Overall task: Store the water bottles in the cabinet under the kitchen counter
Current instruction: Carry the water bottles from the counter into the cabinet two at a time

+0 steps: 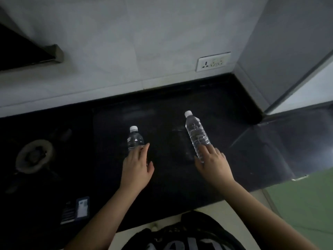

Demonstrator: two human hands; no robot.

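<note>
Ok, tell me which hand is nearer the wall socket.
Right. The right hand is on the taller bottle, below and slightly left of the wall socket; the left hand is farther left, at the shorter bottle.

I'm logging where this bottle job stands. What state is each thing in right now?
Left bottle: upright on the counter, cap on, left hand around its base.
Right bottle: cap on, tilted, right hand gripping its lower end.
Counter: dark, bare between the hands.
Stove burner: no flame visible.
Wall socket: nothing plugged in.
</note>
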